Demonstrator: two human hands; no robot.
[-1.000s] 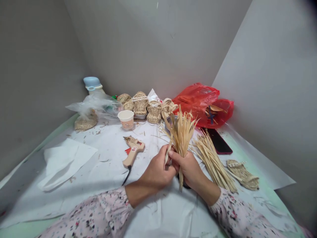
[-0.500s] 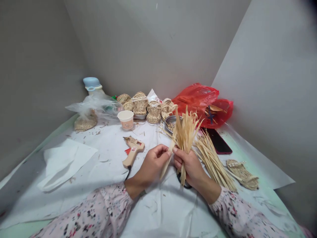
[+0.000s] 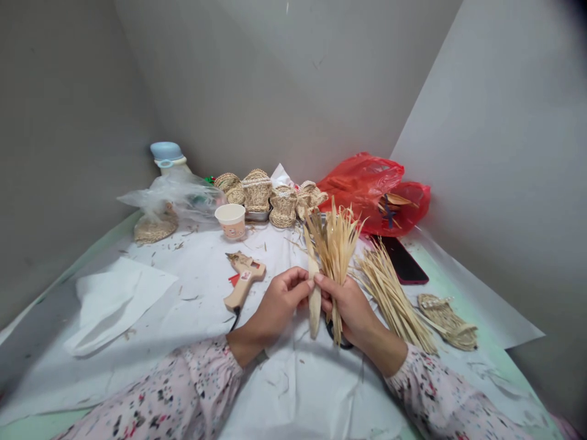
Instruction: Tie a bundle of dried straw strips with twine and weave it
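My right hand (image 3: 346, 308) grips a bundle of dried straw strips (image 3: 336, 250) upright, with the ends fanning upward. My left hand (image 3: 277, 302) is next to it, its fingertips against a wider flat straw strip (image 3: 314, 299) along the bundle's left side. Black scissor handles (image 3: 338, 339) show just below my right hand, the rest hidden. A loose pile of straw strips (image 3: 389, 299) lies to the right, close to my right hand. A hot glue gun (image 3: 243, 280) lies left of my left hand.
Small woven straw shoes (image 3: 283, 206) stand at the back beside a paper cup (image 3: 232, 221). Further right are a red plastic bag (image 3: 367, 186), a dark phone (image 3: 401, 260) and a woven straw sandal (image 3: 447, 321). White paper covers the table, with a folded white sheet (image 3: 114, 305) at left.
The flat straw strip has swung from slanting down-left to nearly upright along the bundle. My left hand has shifted slightly toward it.
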